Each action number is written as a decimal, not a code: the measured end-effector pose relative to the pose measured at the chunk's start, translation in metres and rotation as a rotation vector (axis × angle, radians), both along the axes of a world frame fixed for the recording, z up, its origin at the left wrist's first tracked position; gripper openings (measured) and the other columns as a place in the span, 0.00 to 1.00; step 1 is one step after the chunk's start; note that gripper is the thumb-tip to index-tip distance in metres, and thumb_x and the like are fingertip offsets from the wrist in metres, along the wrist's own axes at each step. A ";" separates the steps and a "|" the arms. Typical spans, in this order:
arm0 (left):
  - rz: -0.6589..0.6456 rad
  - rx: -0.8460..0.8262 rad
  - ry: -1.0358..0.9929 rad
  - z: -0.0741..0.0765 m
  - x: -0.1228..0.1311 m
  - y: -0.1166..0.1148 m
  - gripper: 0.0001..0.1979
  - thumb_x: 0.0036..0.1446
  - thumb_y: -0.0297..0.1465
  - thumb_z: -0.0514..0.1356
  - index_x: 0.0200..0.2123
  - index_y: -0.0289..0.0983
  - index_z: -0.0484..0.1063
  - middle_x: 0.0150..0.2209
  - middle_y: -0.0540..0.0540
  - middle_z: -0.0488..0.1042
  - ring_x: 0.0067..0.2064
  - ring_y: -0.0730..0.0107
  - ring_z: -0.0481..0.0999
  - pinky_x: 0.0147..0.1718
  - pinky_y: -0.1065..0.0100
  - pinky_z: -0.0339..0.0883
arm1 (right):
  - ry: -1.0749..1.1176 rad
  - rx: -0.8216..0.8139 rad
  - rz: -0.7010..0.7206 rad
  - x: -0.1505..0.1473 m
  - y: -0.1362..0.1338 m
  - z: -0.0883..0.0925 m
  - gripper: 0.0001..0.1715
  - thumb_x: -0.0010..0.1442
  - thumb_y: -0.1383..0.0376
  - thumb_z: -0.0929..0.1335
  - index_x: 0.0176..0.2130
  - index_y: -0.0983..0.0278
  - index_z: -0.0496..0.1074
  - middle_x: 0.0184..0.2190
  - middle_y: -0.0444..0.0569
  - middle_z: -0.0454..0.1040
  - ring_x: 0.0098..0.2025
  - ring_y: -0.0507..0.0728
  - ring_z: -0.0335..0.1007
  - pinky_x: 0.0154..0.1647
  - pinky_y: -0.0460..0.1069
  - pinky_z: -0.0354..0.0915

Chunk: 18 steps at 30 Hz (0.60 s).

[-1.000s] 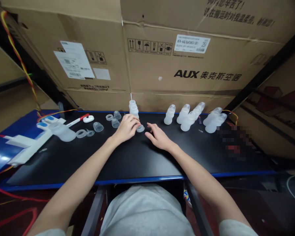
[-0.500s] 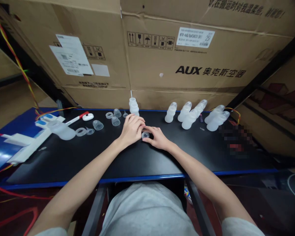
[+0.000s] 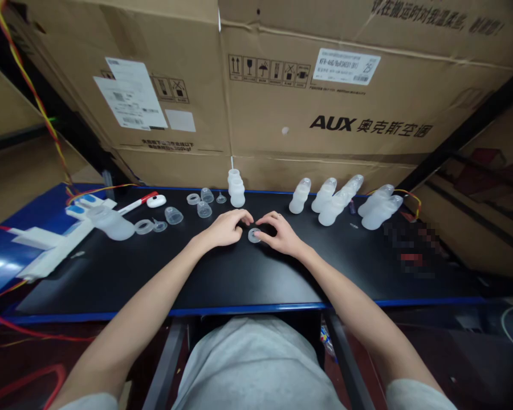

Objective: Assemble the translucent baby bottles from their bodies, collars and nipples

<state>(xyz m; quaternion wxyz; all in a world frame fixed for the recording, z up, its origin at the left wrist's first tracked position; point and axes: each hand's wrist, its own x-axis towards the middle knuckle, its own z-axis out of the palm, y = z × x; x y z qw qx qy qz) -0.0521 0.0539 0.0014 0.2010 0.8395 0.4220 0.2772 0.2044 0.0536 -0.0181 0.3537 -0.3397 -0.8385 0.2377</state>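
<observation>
A small clear plastic ring (image 3: 253, 235) lies on the black table (image 3: 222, 279) between my hands. My right hand (image 3: 283, 233) has thumb and fingertips closed around the ring's right side. Just left of the ring rests my left hand (image 3: 226, 228), fingers curled, with nothing visible in it. An open white bottle (image 3: 236, 189) stands just beyond my hands.
Several capped white bottles (image 3: 325, 196) stand and lean at the back right. Clear caps (image 3: 174, 215), rings (image 3: 192, 199) and a bottle on its side (image 3: 110, 223) lie at the left, near a white and blue device (image 3: 55, 245). Cardboard boxes (image 3: 282, 102) wall off the back.
My left hand took the ring from beside the open bottle and brought it to the right hand. The left hand has now drawn back a little.
</observation>
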 end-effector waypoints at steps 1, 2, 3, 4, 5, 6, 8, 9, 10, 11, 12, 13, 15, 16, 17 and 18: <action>-0.038 -0.023 0.022 -0.001 -0.001 0.000 0.22 0.55 0.20 0.61 0.51 0.42 0.79 0.50 0.45 0.83 0.53 0.55 0.82 0.56 0.53 0.75 | -0.019 0.017 0.013 0.000 0.000 0.001 0.14 0.70 0.56 0.77 0.52 0.59 0.83 0.51 0.52 0.78 0.54 0.61 0.75 0.63 0.58 0.69; -0.074 -0.035 0.043 -0.001 -0.002 0.000 0.22 0.55 0.22 0.64 0.52 0.43 0.79 0.52 0.44 0.82 0.55 0.53 0.81 0.59 0.51 0.74 | -0.039 0.022 0.024 -0.001 0.000 0.001 0.11 0.71 0.58 0.77 0.50 0.58 0.84 0.50 0.51 0.78 0.54 0.60 0.75 0.63 0.58 0.69; -0.102 -0.043 0.058 0.000 -0.001 -0.001 0.21 0.55 0.25 0.67 0.53 0.43 0.79 0.54 0.44 0.82 0.57 0.51 0.80 0.61 0.49 0.72 | -0.056 0.017 0.028 -0.001 0.000 0.002 0.08 0.71 0.60 0.76 0.49 0.58 0.85 0.50 0.51 0.78 0.53 0.60 0.76 0.63 0.58 0.69; -0.120 -0.051 0.063 0.000 0.000 -0.001 0.20 0.56 0.29 0.70 0.52 0.44 0.80 0.55 0.44 0.82 0.58 0.49 0.79 0.62 0.47 0.71 | -0.063 0.005 0.026 -0.002 0.000 0.002 0.06 0.71 0.61 0.76 0.47 0.57 0.85 0.50 0.50 0.78 0.52 0.60 0.76 0.63 0.58 0.69; -0.125 -0.063 0.050 0.000 0.002 -0.002 0.19 0.57 0.33 0.73 0.52 0.44 0.81 0.55 0.44 0.82 0.58 0.48 0.78 0.63 0.45 0.70 | -0.059 -0.010 0.021 -0.003 -0.001 0.003 0.05 0.71 0.62 0.76 0.46 0.57 0.85 0.49 0.50 0.79 0.52 0.60 0.76 0.62 0.58 0.70; -0.118 -0.077 0.016 0.000 0.004 -0.002 0.19 0.57 0.38 0.75 0.52 0.44 0.81 0.55 0.44 0.82 0.58 0.47 0.78 0.63 0.45 0.69 | -0.041 -0.025 0.014 -0.003 -0.001 0.004 0.04 0.71 0.63 0.75 0.45 0.58 0.85 0.48 0.50 0.80 0.51 0.59 0.77 0.62 0.58 0.70; -0.096 -0.135 -0.100 0.000 0.010 -0.003 0.20 0.57 0.42 0.76 0.51 0.44 0.82 0.54 0.43 0.84 0.57 0.49 0.80 0.62 0.46 0.70 | 0.032 -0.048 -0.004 -0.004 -0.002 0.007 0.05 0.72 0.62 0.74 0.44 0.59 0.83 0.46 0.50 0.81 0.50 0.59 0.77 0.58 0.56 0.71; -0.091 -0.180 -0.174 -0.001 0.013 -0.004 0.20 0.58 0.43 0.75 0.51 0.43 0.83 0.53 0.43 0.85 0.56 0.50 0.81 0.61 0.48 0.71 | 0.080 -0.058 -0.017 -0.004 -0.004 0.010 0.06 0.72 0.61 0.73 0.44 0.60 0.82 0.45 0.50 0.81 0.48 0.59 0.78 0.56 0.55 0.72; -0.087 -0.236 -0.261 -0.002 0.017 -0.004 0.20 0.59 0.43 0.75 0.51 0.42 0.83 0.51 0.43 0.85 0.54 0.52 0.82 0.60 0.49 0.73 | 0.131 -0.070 -0.033 -0.004 -0.005 0.013 0.07 0.73 0.60 0.72 0.44 0.60 0.81 0.44 0.50 0.81 0.46 0.58 0.78 0.53 0.54 0.73; -0.084 -0.300 -0.359 -0.003 0.020 -0.004 0.19 0.59 0.43 0.75 0.50 0.41 0.84 0.50 0.43 0.86 0.52 0.54 0.84 0.58 0.51 0.75 | 0.178 -0.084 -0.049 -0.005 -0.006 0.016 0.08 0.73 0.59 0.71 0.44 0.60 0.80 0.44 0.50 0.82 0.44 0.58 0.78 0.50 0.54 0.73; -0.079 -0.365 -0.465 -0.005 0.024 -0.005 0.20 0.58 0.43 0.76 0.50 0.40 0.84 0.48 0.43 0.86 0.51 0.55 0.85 0.57 0.52 0.76 | 0.220 -0.096 -0.064 -0.005 -0.007 0.019 0.09 0.73 0.58 0.71 0.45 0.60 0.79 0.44 0.50 0.82 0.43 0.58 0.78 0.49 0.54 0.73; -0.069 -0.425 -0.576 -0.006 0.027 -0.006 0.21 0.56 0.42 0.78 0.49 0.39 0.84 0.47 0.43 0.87 0.49 0.56 0.85 0.56 0.53 0.78 | 0.256 -0.102 -0.075 -0.006 -0.009 0.022 0.10 0.73 0.57 0.71 0.45 0.60 0.78 0.45 0.51 0.82 0.43 0.58 0.78 0.48 0.53 0.73; -0.036 -0.518 -0.786 -0.008 0.034 -0.008 0.24 0.51 0.41 0.81 0.48 0.37 0.84 0.46 0.42 0.87 0.47 0.56 0.86 0.54 0.53 0.81 | 0.296 -0.074 -0.083 -0.007 -0.011 0.027 0.11 0.73 0.56 0.70 0.44 0.60 0.77 0.46 0.51 0.82 0.44 0.58 0.78 0.47 0.53 0.74; -0.020 -0.554 -0.870 -0.008 0.037 -0.010 0.25 0.49 0.41 0.82 0.47 0.37 0.83 0.45 0.41 0.87 0.46 0.56 0.87 0.52 0.52 0.83 | 0.295 -0.038 -0.082 -0.006 -0.012 0.029 0.10 0.72 0.56 0.70 0.43 0.60 0.76 0.45 0.51 0.82 0.43 0.58 0.78 0.46 0.53 0.74; -0.007 -0.582 -0.932 -0.009 0.039 -0.011 0.26 0.48 0.40 0.82 0.47 0.36 0.83 0.44 0.42 0.86 0.45 0.57 0.87 0.50 0.52 0.84 | 0.281 0.004 -0.080 -0.005 -0.013 0.030 0.09 0.72 0.57 0.70 0.42 0.59 0.76 0.43 0.51 0.81 0.42 0.58 0.77 0.45 0.53 0.73; 0.005 -0.602 -0.977 -0.008 0.041 -0.013 0.27 0.47 0.39 0.83 0.48 0.36 0.82 0.43 0.42 0.86 0.44 0.58 0.87 0.47 0.53 0.86 | 0.253 0.042 -0.076 -0.004 -0.014 0.031 0.09 0.72 0.58 0.69 0.42 0.59 0.75 0.40 0.50 0.80 0.40 0.57 0.76 0.44 0.53 0.72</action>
